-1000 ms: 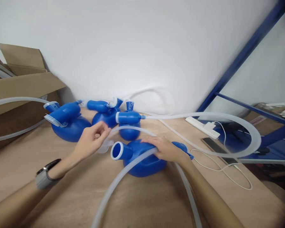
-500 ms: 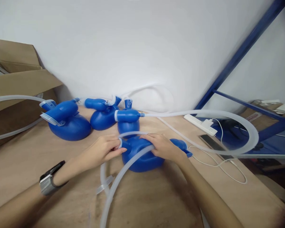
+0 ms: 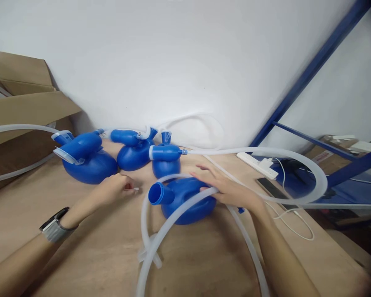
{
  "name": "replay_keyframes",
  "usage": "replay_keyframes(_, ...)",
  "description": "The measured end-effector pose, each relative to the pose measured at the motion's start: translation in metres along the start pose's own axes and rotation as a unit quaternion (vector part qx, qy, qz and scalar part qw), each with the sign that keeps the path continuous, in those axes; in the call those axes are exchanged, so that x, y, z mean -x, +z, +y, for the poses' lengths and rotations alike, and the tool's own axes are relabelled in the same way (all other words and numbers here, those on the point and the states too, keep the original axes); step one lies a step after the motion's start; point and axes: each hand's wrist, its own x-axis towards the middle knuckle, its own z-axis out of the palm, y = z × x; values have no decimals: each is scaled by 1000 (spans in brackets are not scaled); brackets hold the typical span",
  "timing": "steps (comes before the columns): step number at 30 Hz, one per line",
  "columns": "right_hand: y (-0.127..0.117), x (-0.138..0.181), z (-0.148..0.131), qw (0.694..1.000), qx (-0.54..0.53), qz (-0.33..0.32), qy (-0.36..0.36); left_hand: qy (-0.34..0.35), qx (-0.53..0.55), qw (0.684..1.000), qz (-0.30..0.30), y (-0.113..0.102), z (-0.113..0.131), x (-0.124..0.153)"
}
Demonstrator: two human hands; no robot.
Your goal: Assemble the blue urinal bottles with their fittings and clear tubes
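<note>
A blue plastic urinal bottle (image 3: 185, 202) lies in front of me on the table, its round open neck (image 3: 156, 194) facing left. Over it and towards me runs a translucent ribbed hose (image 3: 173, 214). My right hand (image 3: 228, 187) rests on the bottle's right end with fingers apart, touching the hose. To the left of the neck, clear of the bottle, my left hand (image 3: 117, 185) is closed. A small white edge (image 3: 136, 189) sticks out of its fingers; the rest of that piece is hidden. A clear plastic fitting (image 3: 146, 249) lies by the hose in front.
Several more blue bottles (image 3: 91, 165) with hoses stand at the back near the wall. An opened cardboard box (image 3: 31, 111) is at the left. Further right lie a white power strip (image 3: 256, 165), a phone (image 3: 275, 189) with a cable, and a blue metal frame (image 3: 309, 78).
My left hand has moved left from the bottle's neck with a small white piece, and the neck now shows open. My right hand has shifted slightly right and its fingers have spread.
</note>
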Motion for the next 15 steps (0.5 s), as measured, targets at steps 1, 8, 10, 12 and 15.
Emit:
replay_keyframes(1, -11, 11, -4, 1000, -1, 22, 12, -4, 3, 1000, 0, 1, -2, 1)
replay_keyframes(8, -54, 57, -35, 883, -112, 446, -96, 122, 200, 972, -31, -34, 74, 12)
replay_keyframes(10, -52, 45, -43, 809, -187, 525, -186, 157, 205, 966, -15, -40, 103, 13)
replay_keyframes(12, -49, 24, -49, 758, -270, 552, -218, 179, 185, 966, 20, -37, 125, 11)
replay_keyframes(15, -38, -12, -51, 667, -393, 602, -198, 169, 170, 968, 80, -22, 140, 3)
